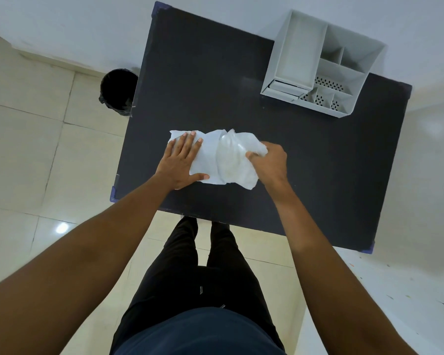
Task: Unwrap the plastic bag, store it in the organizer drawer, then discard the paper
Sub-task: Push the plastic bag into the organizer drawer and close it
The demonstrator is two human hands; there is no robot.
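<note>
1. Head view: the paper [205, 160] lies on the black table [215, 85] with its long axis running side to side, from the left hand [181, 163] across to the right hand [269, 162].
2. The plastic bag [230, 152] sits in the paper's folds, a clear crinkled patch just left of the right hand's pinch and well right of the left palm; which way its opening points cannot be told.
3. The left hand is flat and spread, palm down, fingers [190, 142] pointing away from the body, thumb along the paper's near edge, pressing the left end to the table.
4. The right hand is curled closed, thumb and fingers pinching the right end of the wrapping; whether they catch paper alone or the bag too cannot be told.
5. Both forearms reach forward, bare.
6. Beyond the right hand's grip, far and to its right, stands the white organizer [323, 67], its drawer [283, 89] at the front left.
7. Beyond the left hand, off the table's left edge, a black bin [117, 92] stands on the floor.
</note>
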